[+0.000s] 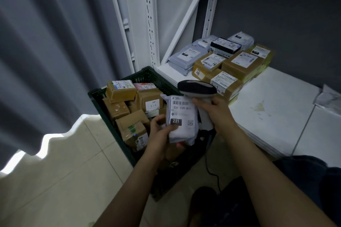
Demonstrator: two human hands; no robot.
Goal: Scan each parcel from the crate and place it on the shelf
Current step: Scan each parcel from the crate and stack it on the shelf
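Over crate (147,74), parcel (181,116) in left grip (162,135)

A white parcel (181,118), label up and marked 231, sits tilted in the left grip (162,134), over the green crate (147,75) of brown boxes (129,116). The scanner (197,88) in the right grip (215,110) has its head just above the parcel's top edge. Past that grip, packages (230,64) crowd the white shelf (276,101).

left hand (160,135): fingers curled, gripping parcel (181,118) | right hand (214,110): wrapped round scanner (197,88) handle | both forearms reach forward, hands close together
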